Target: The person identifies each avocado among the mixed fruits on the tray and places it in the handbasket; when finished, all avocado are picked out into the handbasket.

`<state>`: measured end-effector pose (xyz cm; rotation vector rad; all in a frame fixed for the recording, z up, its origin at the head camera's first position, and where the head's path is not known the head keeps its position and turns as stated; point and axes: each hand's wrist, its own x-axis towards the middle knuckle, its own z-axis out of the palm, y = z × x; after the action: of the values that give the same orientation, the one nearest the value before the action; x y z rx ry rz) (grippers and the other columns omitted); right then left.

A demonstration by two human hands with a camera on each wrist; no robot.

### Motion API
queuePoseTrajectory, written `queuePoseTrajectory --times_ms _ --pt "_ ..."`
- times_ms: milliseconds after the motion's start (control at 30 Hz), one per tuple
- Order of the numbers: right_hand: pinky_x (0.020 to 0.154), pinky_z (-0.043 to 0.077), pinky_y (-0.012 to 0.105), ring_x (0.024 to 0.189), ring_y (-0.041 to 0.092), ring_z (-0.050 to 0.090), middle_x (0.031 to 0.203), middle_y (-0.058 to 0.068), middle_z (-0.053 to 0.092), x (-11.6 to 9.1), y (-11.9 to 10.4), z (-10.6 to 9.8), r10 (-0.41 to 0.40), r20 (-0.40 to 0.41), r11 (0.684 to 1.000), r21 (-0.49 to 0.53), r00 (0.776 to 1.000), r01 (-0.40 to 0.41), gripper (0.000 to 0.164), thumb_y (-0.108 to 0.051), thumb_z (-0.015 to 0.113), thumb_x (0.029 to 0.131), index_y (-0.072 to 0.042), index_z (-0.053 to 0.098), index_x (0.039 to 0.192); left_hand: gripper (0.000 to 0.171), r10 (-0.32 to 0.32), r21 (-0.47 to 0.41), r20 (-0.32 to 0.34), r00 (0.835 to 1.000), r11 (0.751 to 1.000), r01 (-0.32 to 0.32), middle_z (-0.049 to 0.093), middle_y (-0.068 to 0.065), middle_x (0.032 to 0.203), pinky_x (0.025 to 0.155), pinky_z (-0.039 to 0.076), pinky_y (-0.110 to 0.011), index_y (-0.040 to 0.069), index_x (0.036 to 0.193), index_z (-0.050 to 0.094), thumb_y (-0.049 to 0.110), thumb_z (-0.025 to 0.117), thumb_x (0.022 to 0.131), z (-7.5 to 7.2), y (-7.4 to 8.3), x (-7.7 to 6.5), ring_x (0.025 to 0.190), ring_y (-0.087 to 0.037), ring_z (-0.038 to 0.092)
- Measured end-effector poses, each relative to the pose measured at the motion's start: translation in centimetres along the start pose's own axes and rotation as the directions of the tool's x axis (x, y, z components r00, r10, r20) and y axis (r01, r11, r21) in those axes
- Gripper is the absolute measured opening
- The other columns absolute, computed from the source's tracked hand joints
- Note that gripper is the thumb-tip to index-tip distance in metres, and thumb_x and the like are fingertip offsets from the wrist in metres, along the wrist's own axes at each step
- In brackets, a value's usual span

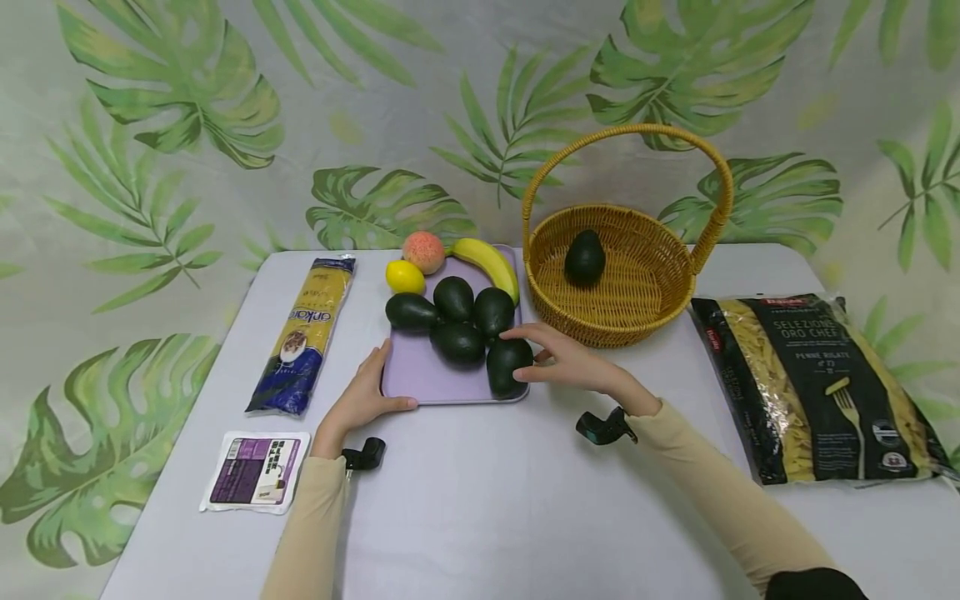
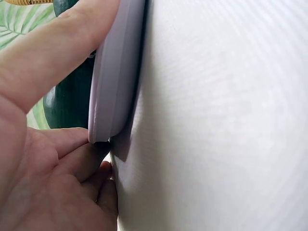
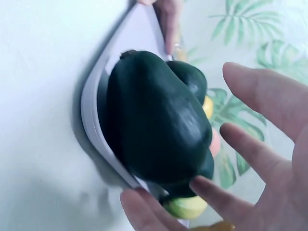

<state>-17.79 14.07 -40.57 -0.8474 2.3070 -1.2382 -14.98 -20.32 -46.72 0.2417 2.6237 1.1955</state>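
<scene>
At the near left corner of a lilac tray (image 1: 408,379), my left hand (image 1: 362,400) holds the rim, thumb along the front edge and fingers at the left side. The left wrist view shows the thumb and fingers on either side of the tray corner (image 2: 113,96). Around the dark green avocado (image 1: 506,368) at the tray's near right corner, my right hand (image 1: 562,358) is spread. In the right wrist view its fingers are apart, not closed round the avocado (image 3: 159,115). More avocados (image 1: 457,343) lie behind it on the tray.
A peach (image 1: 423,252), lemon (image 1: 405,277) and banana (image 1: 483,260) sit at the tray's back. A tall-handled wicker basket (image 1: 637,308) holds one avocado (image 1: 585,258). Left are a pasta pack (image 1: 303,333) and purple-labelled white packet (image 1: 257,472); right, a penne bag (image 1: 817,392).
</scene>
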Motion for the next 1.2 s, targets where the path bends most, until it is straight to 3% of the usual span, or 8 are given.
queuePoseTrajectory --times_ms 300,533,667,833,1000,1100,1200 --pt "0.1 0.035 0.055 0.129 0.04 0.037 0.143 0.022 0.037 1.7 -0.4 2.1 0.062 -0.085 0.962 -0.261 0.994 -0.082 0.054 -0.038 0.071 0.086 -0.018 0.055 0.133 0.113 -0.006 0.002 0.0 1.0 1.0 0.006 0.007 -0.025 0.156 0.113 0.01 -0.054 -0.001 0.152 0.005 0.03 0.082 0.075 0.0 -0.2 0.0 0.143 -0.039 0.002" --pt "0.094 0.039 0.054 0.121 0.041 0.04 0.134 0.021 0.043 2.1 -0.6 3.1 0.113 -0.143 0.952 -0.269 0.983 -0.148 0.047 -0.027 0.075 0.084 -0.019 0.058 0.126 0.114 -0.011 0.004 0.003 1.0 1.0 0.011 0.007 -0.025 0.156 0.113 0.01 -0.054 -0.001 0.152 0.005 0.03 0.082 0.075 0.1 -0.2 0.0 0.143 -0.038 0.002" --pt "0.093 0.039 0.05 0.117 0.034 0.042 0.128 0.017 0.051 1.8 -0.2 2.7 0.096 -0.131 0.978 -0.174 0.987 -0.118 0.046 -0.02 0.074 0.082 -0.019 0.058 0.125 0.114 -0.011 0.004 0.004 1.0 1.0 0.011 0.006 -0.025 0.156 0.113 0.01 -0.054 0.0 0.152 0.005 0.03 0.082 0.075 0.0 -0.1 -0.1 0.143 -0.039 0.002" --pt "0.097 0.037 0.049 0.12 0.03 0.044 0.133 0.008 0.05 0.8 0.2 1.1 0.08 -0.105 0.995 0.061 0.991 -0.074 0.046 -0.02 0.074 0.083 -0.018 0.057 0.126 0.114 -0.011 0.0 0.001 1.0 1.0 0.011 0.006 -0.026 0.156 0.113 0.01 -0.055 0.0 0.152 0.004 0.031 0.082 0.076 -0.1 0.0 -0.2 0.143 -0.039 0.003" --pt "0.099 0.034 0.054 0.124 0.035 0.041 0.136 0.008 0.046 -0.5 0.0 -1.5 0.07 -0.093 0.951 0.306 0.993 -0.039 0.049 -0.017 0.071 0.086 -0.016 0.052 0.131 0.114 -0.015 -0.001 0.0 1.0 1.0 0.015 0.005 -0.026 0.156 0.112 0.011 -0.055 0.0 0.152 0.004 0.031 0.082 0.076 -0.1 -0.1 -0.2 0.143 -0.039 0.003" --pt "0.102 0.033 0.053 0.129 0.034 0.037 0.14 0.008 0.041 -1.2 0.1 -3.2 0.056 -0.117 0.931 0.365 0.992 -0.01 0.049 -0.014 0.068 0.088 -0.015 0.049 0.133 0.114 -0.015 -0.003 0.0 1.0 1.0 0.015 0.005 -0.026 0.156 0.112 0.01 -0.055 0.0 0.152 0.004 0.031 0.082 0.075 0.0 -0.1 -0.2 0.143 -0.04 0.003" --pt "0.098 0.04 0.047 0.127 0.034 0.04 0.143 0.009 0.036 -1.8 0.3 -5.1 0.048 -0.162 0.91 0.414 0.986 0.023 0.046 -0.01 0.065 0.09 -0.018 0.048 0.133 0.114 -0.012 -0.004 0.003 1.0 1.0 0.012 0.005 -0.026 0.156 0.112 0.01 -0.055 0.0 0.152 0.004 0.031 0.082 0.076 0.0 -0.1 -0.1 0.143 -0.039 0.003"
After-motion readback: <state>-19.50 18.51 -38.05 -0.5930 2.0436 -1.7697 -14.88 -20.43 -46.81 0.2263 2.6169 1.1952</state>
